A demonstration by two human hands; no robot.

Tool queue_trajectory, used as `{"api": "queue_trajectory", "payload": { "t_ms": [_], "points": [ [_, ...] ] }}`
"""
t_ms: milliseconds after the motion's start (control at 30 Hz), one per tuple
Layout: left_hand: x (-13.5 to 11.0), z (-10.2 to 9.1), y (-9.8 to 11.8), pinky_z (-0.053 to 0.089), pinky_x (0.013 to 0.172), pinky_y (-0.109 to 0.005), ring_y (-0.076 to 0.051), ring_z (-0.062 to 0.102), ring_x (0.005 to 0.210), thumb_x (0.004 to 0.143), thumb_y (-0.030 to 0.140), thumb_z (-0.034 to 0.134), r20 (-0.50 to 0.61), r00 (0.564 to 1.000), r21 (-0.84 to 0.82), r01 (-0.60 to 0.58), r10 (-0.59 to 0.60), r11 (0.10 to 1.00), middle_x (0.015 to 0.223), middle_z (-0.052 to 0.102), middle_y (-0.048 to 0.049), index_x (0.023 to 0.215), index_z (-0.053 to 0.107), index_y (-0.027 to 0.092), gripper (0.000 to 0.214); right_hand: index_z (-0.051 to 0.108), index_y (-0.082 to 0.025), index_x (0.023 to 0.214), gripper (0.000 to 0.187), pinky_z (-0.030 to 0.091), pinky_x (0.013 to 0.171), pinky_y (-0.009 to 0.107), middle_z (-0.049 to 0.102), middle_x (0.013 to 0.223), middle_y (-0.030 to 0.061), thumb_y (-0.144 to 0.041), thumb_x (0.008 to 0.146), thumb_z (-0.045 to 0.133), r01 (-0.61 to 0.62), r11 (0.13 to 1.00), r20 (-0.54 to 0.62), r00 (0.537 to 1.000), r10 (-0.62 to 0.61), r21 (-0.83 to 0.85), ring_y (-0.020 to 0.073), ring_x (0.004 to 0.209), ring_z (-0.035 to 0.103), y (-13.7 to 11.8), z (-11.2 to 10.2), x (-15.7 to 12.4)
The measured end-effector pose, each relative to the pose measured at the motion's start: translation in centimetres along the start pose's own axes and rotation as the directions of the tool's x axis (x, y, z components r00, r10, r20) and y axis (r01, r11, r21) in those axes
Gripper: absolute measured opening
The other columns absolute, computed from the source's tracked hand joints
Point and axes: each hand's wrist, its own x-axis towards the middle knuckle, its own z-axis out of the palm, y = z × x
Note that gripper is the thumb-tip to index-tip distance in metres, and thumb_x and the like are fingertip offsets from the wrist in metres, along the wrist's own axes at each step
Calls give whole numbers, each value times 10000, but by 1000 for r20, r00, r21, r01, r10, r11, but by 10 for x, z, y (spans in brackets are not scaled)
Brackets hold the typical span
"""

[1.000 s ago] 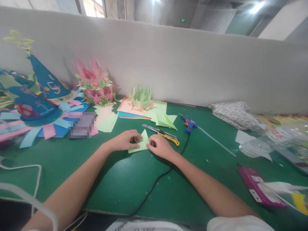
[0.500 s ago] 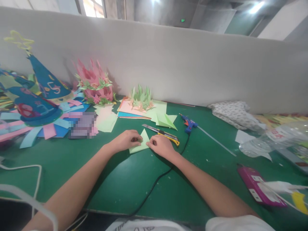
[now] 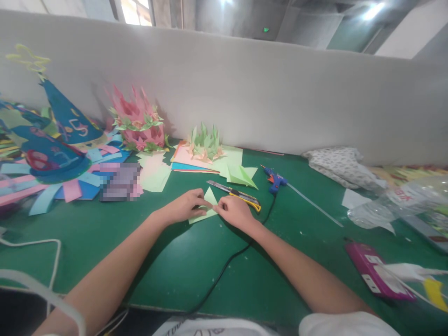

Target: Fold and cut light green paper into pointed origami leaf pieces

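Left hand (image 3: pixel 185 205) forefinger has stretched rightward across green paper (image 3: pixel 204 217); hand half open. Right hand (image 3: pixel 235 211) curled, pinching paper's corner.

White garment (image 3: pixel 224 325) below the near edge of the green table (image 3: pixel 168 280), dark lettering on its front, cut off and unreadable; white right sleeve (image 3: pixel 338 324), plain and loose, also below the table; left hand (image 3: pixel 189 205) and right hand (image 3: pixel 234 211) bare above the table, as are both slim, tapering forearms (image 3: pixel 108 270).
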Motion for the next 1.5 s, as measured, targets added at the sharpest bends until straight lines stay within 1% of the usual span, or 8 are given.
{"api": "queue_trajectory", "payload": {
  "t_ms": [133,233,500,667,900,1133,1300,1500],
  "points": [
    [1,1,-7,395,737,-260,-151,477,787,854,303,505,-11,1000,-15,-14,14,1000,815,468,-37,1050,654,219,260,567,-171,596,267,256,524,225,618,635,6,-352,792,568,-18,1000,13,1000,18,3,114,584,508,-2,-1,0],
    [2,2,-13,408,752,-257,-149,494,817,852,304,514,-20,1000,-70,-18,16,997,856,488,-46,1030,666,221,249,566,-169,602,257,259,525,224,617,639,6,-344,790,571,-21,1000,15,1000,21,0,111,583,509,-3,-2,0],
    [4,5,-17,403,879,-303,-174,506,993,875,284,478,-18,999,-131,-44,43,990,1111,509,-86,1093,636,261,270,563,-170,613,252,261,518,226,590,613,-12,-342,796,570,-11,1000,5,1000,11,-18,102,562,491,-2,-3,0],
    [4,6,-18,414,870,-299,-168,515,985,870,263,489,-18,999,-141,-43,41,989,1080,527,-83,1098,632,273,269,572,-169,616,242,258,520,228,584,609,-11,-342,785,587,-20,999,12,1000,21,-24,104,569,487,-1,-3,1],
    [5,7,-18,396,864,-282,-164,502,984,881,214,456,-25,999,-86,-44,42,995,1072,533,-81,1128,615,273,299,557,-172,593,271,243,514,222,587,592,-13,-365,782,579,-12,1000,-4,1000,12,9,98,539,467,1,-2,2],
    [2,4,-16,315,903,-334,-179,470,1003,881,289,469,-9,1000,75,18,-18,997,1114,580,-28,1118,604,353,280,573,-169,602,259,255,516,223,592,600,-9,-360,776,591,-34,999,14,999,34,8,101,548,480,-1,-4,1],
    [1,3,-16,295,919,-345,-192,435,1065,884,307,464,-4,998,73,55,-55,996,1151,570,-16,1126,588,374,281,561,-174,603,268,245,509,220,594,606,-17,-373,781,588,-37,999,12,999,37,0,97,552,484,-1,-4,1],
    [-2,0,-16,278,939,-357,-218,409,1121,856,414,485,42,999,56,25,-28,998,1196,533,-30,1167,556,370,322,565,-187,659,286,204,488,222,596,625,-32,-453,758,604,-86,996,25,996,86,-12,92,552,491,2,-5,0]
  ]
}}
